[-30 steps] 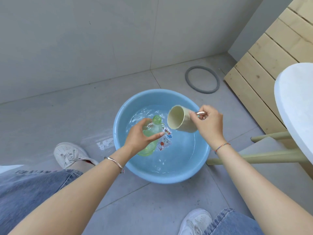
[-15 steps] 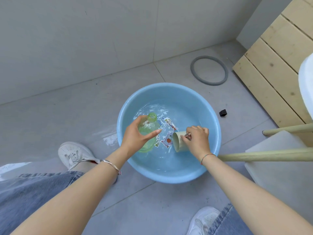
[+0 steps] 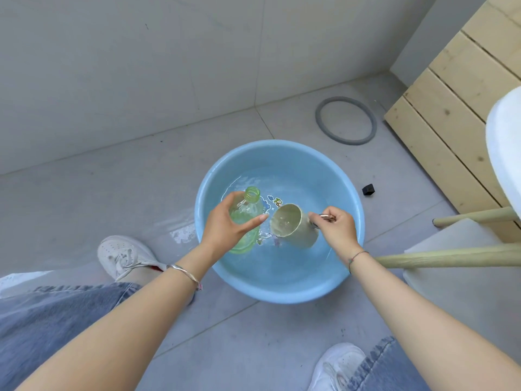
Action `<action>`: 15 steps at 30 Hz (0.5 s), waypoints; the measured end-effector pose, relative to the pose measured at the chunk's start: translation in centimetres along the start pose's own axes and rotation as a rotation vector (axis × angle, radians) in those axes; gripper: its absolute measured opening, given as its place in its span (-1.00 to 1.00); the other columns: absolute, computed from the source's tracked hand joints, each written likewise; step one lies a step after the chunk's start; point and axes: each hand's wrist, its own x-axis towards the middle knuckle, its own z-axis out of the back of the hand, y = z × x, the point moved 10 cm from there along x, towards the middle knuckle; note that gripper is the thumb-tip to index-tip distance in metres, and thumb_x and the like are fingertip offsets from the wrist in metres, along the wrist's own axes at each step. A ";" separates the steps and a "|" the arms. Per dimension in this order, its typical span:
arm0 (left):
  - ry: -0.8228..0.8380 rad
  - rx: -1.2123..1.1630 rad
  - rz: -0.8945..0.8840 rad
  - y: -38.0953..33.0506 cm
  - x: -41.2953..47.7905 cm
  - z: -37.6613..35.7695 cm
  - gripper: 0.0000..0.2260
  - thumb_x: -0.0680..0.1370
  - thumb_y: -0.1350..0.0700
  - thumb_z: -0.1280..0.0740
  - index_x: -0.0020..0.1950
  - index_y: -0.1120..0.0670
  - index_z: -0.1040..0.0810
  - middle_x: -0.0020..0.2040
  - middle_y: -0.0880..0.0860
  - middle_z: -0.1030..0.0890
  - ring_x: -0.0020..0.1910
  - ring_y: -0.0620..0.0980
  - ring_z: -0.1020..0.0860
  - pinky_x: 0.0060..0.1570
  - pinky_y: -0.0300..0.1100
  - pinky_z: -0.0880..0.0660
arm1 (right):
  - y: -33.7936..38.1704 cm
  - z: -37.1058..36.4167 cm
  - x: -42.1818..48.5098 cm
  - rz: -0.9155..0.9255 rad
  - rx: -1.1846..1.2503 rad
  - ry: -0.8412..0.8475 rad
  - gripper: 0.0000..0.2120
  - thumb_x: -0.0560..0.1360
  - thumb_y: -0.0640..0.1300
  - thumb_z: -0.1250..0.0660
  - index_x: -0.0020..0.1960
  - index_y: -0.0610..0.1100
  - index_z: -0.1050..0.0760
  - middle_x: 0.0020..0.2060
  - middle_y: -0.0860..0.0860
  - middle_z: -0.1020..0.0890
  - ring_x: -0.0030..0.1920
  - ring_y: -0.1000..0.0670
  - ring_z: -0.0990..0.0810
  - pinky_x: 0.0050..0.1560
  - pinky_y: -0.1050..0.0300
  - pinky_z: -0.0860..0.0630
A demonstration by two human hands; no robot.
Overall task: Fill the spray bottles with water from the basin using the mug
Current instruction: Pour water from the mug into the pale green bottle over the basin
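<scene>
A light blue basin (image 3: 349,193) with water and a cartoon print on its bottom stands on the floor in front of me. My left hand (image 3: 225,230) grips a clear green bottle (image 3: 245,211) without a cap, held upright over the basin's left side. My right hand (image 3: 337,231) holds a cream mug (image 3: 293,228) by its metal handle, just right of the bottle. The mug is above the water, its mouth turned toward the bottle, with water inside it.
A grey rubber ring (image 3: 346,120) lies on the tiles behind the basin. A small black piece (image 3: 368,189) lies to the basin's right. A wooden pallet wall (image 3: 456,114), a white stool (image 3: 504,148) with wooden legs (image 3: 445,258) stand at right. My shoes (image 3: 124,255) flank the basin; wet floor at left.
My right hand lowered the tipped mug into the water, then lifted it out holding water, beside the bottle. My left hand kept the bottle steady over the basin.
</scene>
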 end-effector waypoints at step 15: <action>0.054 0.109 -0.073 -3.6 -1.0 -2.0 -0.38 0.31 -0.18 -0.57 0.31 -0.04 -0.51 0.20 -0.17 -0.58 0.22 -0.19 -0.50 0.18 -0.32 -0.35 | 13.3 7.5 -2.8 0.285 0.254 -0.080 -0.57 0.44 -0.29 -0.41 -0.41 -0.12 -0.20 -0.66 0.19 -0.33 -0.48 0.23 -0.50 -0.37 0.41 -0.35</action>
